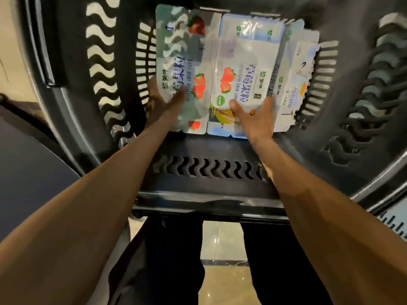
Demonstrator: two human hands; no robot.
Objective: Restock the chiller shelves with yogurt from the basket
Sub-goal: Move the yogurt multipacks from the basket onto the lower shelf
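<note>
Left grip (164, 104) clasps the near left edge of a strawberry yogurt pack (182, 51). The thumb lies on the printed top and the fingers go under the pack's left side. That pack is tilted, its near end lifted a little, and it is blurred by motion.

Right grip (253, 117) lies on the near end of the middle yogurt pack (246, 51). The thumb presses the label, and the fingers reach across toward the pack's right edge. Blur hides the fingertips, so I cannot tell whether they hook over that edge or only rest on it.

The two packs lie side by side, edges touching, their long sides running away from the person. A third yogurt pack (295, 69) sits just to the right of the middle one, leaning against the side wall.

All three are inside a dark plastic basket (209, 170), whose walls have wavy slots. Both bare forearms reach over its near rim. Below the rim, dark trouser legs (171, 260) stand on a glossy tiled floor (220, 238).
</note>
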